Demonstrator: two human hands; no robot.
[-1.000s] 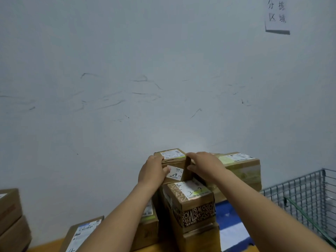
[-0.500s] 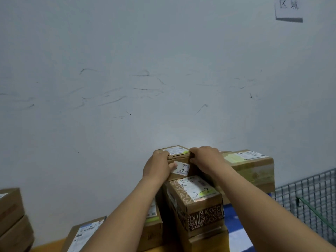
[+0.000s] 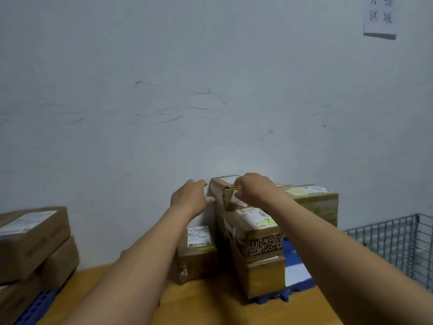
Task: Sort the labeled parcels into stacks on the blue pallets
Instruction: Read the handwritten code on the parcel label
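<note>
At the far left, stacked parcels (image 3: 32, 242) are seen on a blue pallet (image 3: 35, 306) whose edge shows at the bottom corner. A wooden floor (image 3: 210, 299) lies in the middle foreground. A labelled parcel (image 3: 196, 252) stands against the wall (image 3: 210, 90), just left of the central stack. The left hand (image 3: 191, 198) is held beside the top left edge of the small parcel (image 3: 222, 191), its grip spread, with the fingertips at or just off the cardboard; contact cannot be told. The small parcel sits on top of the central stack, against the wall. The right hand (image 3: 254, 191) is laid over its upper right corner, the grip curled and pinching the box edge. Beneath it a patterned parcel (image 3: 255, 233) rests on a plain parcel (image 3: 264, 275), which stands on a second blue pallet (image 3: 297, 277). Behind the right forearm, a larger parcel (image 3: 314, 202) stands against the wall. A wire cage (image 3: 398, 245) is seen at the far right, and a paper sign (image 3: 379, 15) is fixed high on the wall.
</note>
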